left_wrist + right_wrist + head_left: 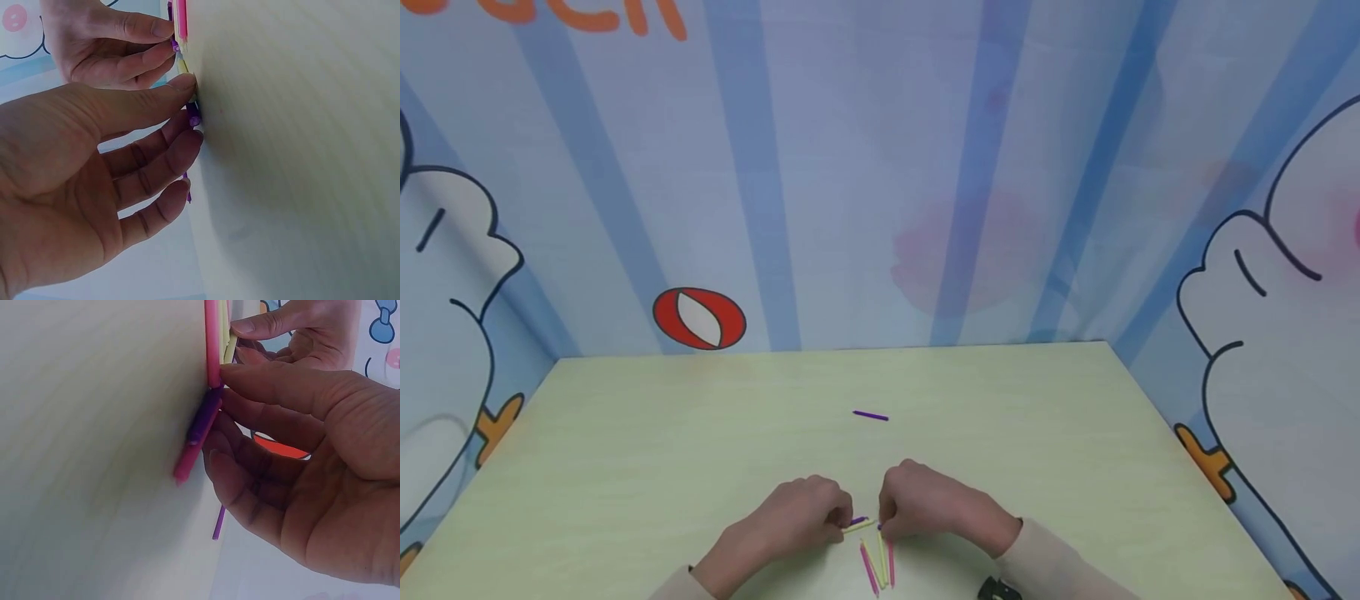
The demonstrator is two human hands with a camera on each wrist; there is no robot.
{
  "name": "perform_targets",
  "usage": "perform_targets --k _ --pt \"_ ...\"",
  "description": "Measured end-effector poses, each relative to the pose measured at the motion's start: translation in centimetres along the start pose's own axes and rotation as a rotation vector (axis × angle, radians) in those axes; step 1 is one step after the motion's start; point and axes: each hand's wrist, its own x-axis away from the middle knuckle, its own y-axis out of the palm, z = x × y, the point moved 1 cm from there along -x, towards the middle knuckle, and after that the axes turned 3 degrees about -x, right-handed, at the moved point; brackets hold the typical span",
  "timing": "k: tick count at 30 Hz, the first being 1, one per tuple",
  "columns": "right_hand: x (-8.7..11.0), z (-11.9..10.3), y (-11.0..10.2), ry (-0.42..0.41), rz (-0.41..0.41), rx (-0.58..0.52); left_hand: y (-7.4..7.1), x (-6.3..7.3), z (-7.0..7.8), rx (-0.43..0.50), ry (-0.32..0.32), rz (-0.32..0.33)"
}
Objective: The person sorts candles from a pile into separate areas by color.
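Note:
Thin coloured sticks lie close together at the table's near side. My left hand (805, 512) pinches a yellow stick (860, 526) and a purple stick (194, 115) at their left ends, thumb over the yellow one. Opposite it, my right hand (928, 504) has thumb and forefinger at the end of another purple stick (205, 415), low over the table. A pink stick (185, 464) runs alongside that purple one, partly behind it. Between the wrists, nearer me, are pink sticks (868, 570) and yellow sticks (882, 557), set roughly lengthwise.
One more purple stick (871, 415) lies apart, farther back on the pale wood-grain table (700, 425). A printed blue-striped backdrop (865, 167) stands along the back and both sides. A black object (998, 588) shows at the bottom edge by the right sleeve (1060, 562).

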Motion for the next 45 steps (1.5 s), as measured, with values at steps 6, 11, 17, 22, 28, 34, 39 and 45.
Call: perform_targets --k 6,11,17,22,28,34,39,45 --pt "0.27 0.15 -0.34 0.012 -0.047 -0.055 -0.07 0.07 0.16 -0.004 0.0 -0.002" --pt "0.38 0.25 -0.43 0.0 -0.064 -0.035 -0.12 0.05 0.15 -0.009 0.002 -0.001" --pt "0.44 0.13 -0.1 -0.006 -0.047 -0.016 -0.04 0.0 0.13 0.003 -0.007 -0.013" --pt "0.41 0.03 0.17 -0.005 -0.052 0.007 0.07 0.13 0.17 0.009 -0.002 -0.012" --pt "0.35 -0.12 0.27 -0.001 -0.059 0.03 0.04 0.14 0.24 -0.021 0.008 0.007" --pt "0.4 -0.39 0.24 0.073 -0.074 0.002 -0.24 0.22 0.49 -0.043 0.02 0.012" --pt "0.37 -0.42 0.1 0.102 -0.095 -0.024 -0.28 0.25 0.58 -0.059 0.026 0.005" --pt "0.21 -0.3 0.11 0.09 -0.088 -0.027 -0.12 0.25 0.48 -0.089 0.052 -0.018"
